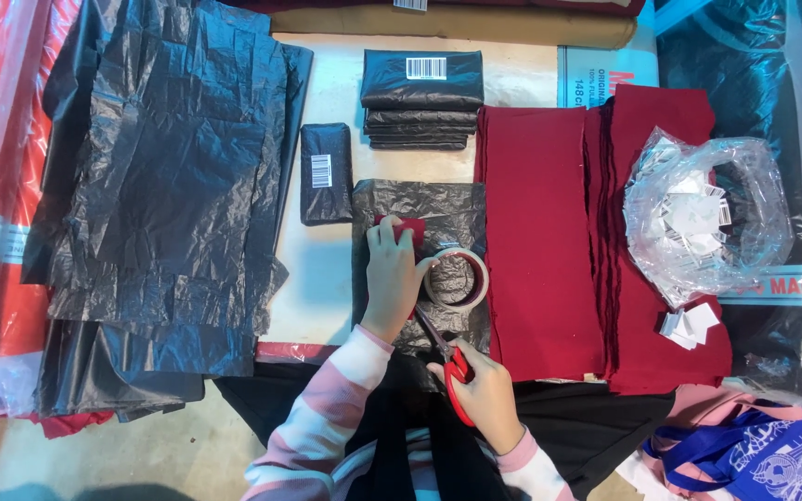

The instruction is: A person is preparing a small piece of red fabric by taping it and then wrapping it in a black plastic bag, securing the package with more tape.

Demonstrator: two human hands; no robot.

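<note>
Scissors (446,357) are lying in the right hand (485,394) — blades pointing up-left toward the tape roll (457,277). Left hand (390,278) is pressing flat on the black bag (420,199), fingers spread, gripping nothing.

The crinkled black plastic bag (420,199) under the tape roll (457,277) has a dull sheen. Left of the roll, the big black plastic sheets (169,186) are wrinkled and faintly glossy. To the roll's right, the red cloth stack (540,241) looks matt and soft; beyond it, a clear glossy plastic bag (707,218) holds paper tags. The scissors (447,357) below the roll have smooth red plastic handles.
</note>
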